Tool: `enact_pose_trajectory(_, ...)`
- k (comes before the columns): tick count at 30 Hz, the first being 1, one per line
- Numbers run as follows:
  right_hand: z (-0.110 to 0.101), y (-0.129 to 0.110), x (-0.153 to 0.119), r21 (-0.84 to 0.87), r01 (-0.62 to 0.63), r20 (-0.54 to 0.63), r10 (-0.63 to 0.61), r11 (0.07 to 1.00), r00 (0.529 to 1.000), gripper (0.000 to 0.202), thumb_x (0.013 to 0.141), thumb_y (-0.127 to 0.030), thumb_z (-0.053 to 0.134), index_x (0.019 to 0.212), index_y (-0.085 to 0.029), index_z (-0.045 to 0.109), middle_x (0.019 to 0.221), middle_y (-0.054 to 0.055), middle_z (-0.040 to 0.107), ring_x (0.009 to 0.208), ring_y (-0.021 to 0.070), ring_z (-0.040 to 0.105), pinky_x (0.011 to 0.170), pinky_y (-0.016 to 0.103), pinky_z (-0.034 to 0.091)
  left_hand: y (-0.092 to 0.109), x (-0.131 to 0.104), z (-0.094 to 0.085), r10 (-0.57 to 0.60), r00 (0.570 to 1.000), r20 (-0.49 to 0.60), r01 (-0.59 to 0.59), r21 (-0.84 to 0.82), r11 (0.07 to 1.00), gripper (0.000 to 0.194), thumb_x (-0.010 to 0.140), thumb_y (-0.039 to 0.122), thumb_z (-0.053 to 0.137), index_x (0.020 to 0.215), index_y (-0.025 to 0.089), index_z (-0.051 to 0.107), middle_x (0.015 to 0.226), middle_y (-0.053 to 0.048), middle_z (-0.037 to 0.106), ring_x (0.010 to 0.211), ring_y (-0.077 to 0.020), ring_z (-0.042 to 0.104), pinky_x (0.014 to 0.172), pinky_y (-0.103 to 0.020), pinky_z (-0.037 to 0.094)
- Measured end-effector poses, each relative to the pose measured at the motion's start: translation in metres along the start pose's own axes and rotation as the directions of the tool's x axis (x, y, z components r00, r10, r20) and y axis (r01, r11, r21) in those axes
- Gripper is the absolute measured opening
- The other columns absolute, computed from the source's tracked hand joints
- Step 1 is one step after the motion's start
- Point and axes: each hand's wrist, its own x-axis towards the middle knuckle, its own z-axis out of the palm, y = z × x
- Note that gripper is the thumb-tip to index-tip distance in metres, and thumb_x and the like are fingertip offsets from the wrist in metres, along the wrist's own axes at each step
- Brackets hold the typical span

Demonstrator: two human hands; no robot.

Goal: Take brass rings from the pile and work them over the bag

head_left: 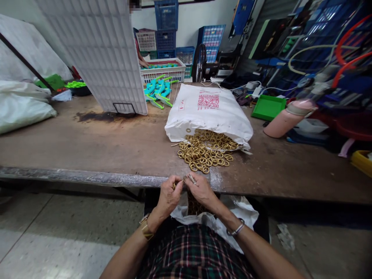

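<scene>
Nearest us, white plastic [244,215] lies across the lap with dark ring-like pieces [197,207] on it, under the hands. Above, our left hand [171,195] has a narrow pinch on what looks like a brass ring [174,186]; our right hand [201,190] pinches a slim metal piece [192,179], tips nearly meeting the left's. Exact contact is too small to tell. To do this well, we'd keep the left grip steady, let the right make small moves, and work above the plastic so that drops land there. The held ring sits at the left fingertips, by the table's front edge. Just beyond, near but apart from both grips, loose brass rings [205,155] spread on the table [72,143], spilling from the mouth of a white sack [180,110]. Farther, pink bottle [280,123] to the right, blue-green pieces [159,90] behind.
</scene>
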Motion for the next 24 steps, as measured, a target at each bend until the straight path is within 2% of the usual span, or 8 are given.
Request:
enact_pose_trajectory(3,0.0007,0.0,0.0008,0.082,-0.056,0.009,0.055,0.995,0.998,0.026,0.075,-0.034,0.042,0.055,-0.019,0.039,0.05,-0.006,0.037,0.05,0.0077,0.034,0.049,0.021,0.026,0.0013,0.0008,-0.0013,-0.168,0.977,0.133,0.192,-0.193,0.962,0.022,0.079,0.035,0.047,0.068,0.016,0.05,0.053,0.005,0.046,0.046,-0.0079,0.042,0.047,-0.02,0.032)
enact_pose_trajectory(5,0.001,0.0009,0.0013,0.164,-0.103,0.033,0.098,0.981,0.995,0.025,0.075,-0.034,0.042,0.055,-0.019,0.041,0.049,-0.006,0.04,0.049,0.0078,0.036,0.049,0.021,0.028,0.0023,0.0004,-0.0019,-0.266,0.932,0.244,0.337,-0.324,0.884,0.025,0.079,0.04,0.048,0.072,0.017,0.05,0.053,0.005,0.046,0.042,-0.0066,0.04,0.042,-0.019,0.029)
enact_pose_trajectory(8,0.0023,0.0027,0.0022,0.294,-0.166,0.089,0.146,0.941,0.985,0.024,0.075,-0.034,0.041,0.057,-0.019,0.044,0.048,-0.006,0.043,0.048,0.008,0.038,0.048,0.021,0.03,0.0034,-0.0007,-0.0016,-0.31,0.881,0.356,0.459,-0.489,0.742,0.027,0.076,0.043,0.052,0.077,0.017,0.048,0.056,0.005,0.048,0.039,-0.0049,0.039,0.038,-0.017,0.025)
enact_pose_trajectory(10,0.0032,0.0035,0.0028,0.337,-0.202,0.11,0.174,0.92,0.979,0.024,0.075,-0.035,0.041,0.057,-0.019,0.045,0.047,-0.006,0.044,0.046,0.0081,0.038,0.048,0.021,0.031,0.0033,-0.0011,-0.0011,-0.31,0.871,0.382,0.484,-0.548,0.682,0.027,0.074,0.043,0.055,0.076,0.017,0.048,0.056,0.005,0.047,0.039,-0.004,0.039,0.038,-0.017,0.024)
enact_pose_trajectory(12,0.0035,0.0034,0.0031,0.332,-0.214,0.109,0.188,0.919,0.976,0.025,0.075,-0.036,0.041,0.058,-0.019,0.046,0.048,-0.005,0.046,0.046,0.0082,0.039,0.048,0.021,0.031,0.0029,-0.001,-0.0006,-0.314,0.87,0.38,0.487,-0.563,0.668,0.027,0.074,0.042,0.056,0.075,0.016,0.048,0.056,0.005,0.047,0.039,-0.0036,0.039,0.038,-0.016,0.024)
enact_pose_trajectory(19,0.0022,0.0023,0.0024,0.175,-0.047,0.039,0.041,0.983,0.998,0.027,0.075,-0.038,0.044,0.058,-0.018,0.045,0.052,-0.005,0.045,0.052,0.0082,0.04,0.052,0.021,0.031,0.003,-0.0004,-0.0004,-0.314,0.902,0.296,0.422,-0.451,0.787,0.029,0.076,0.044,0.052,0.072,0.016,0.048,0.056,0.005,0.049,0.042,-0.0044,0.041,0.04,-0.016,0.027)
enact_pose_trajectory(24,0.002,0.0036,0.0041,0.224,-0.1,0.095,0.081,0.97,0.992,0.026,0.076,-0.035,0.042,0.058,-0.017,0.047,0.052,-0.004,0.05,0.052,0.0087,0.044,0.052,0.021,0.033,0.004,-0.0009,-0.0008,-0.3,0.909,0.289,0.404,-0.434,0.805,0.028,0.076,0.043,0.052,0.073,0.015,0.049,0.057,0.004,0.049,0.042,-0.0046,0.042,0.041,-0.017,0.028)
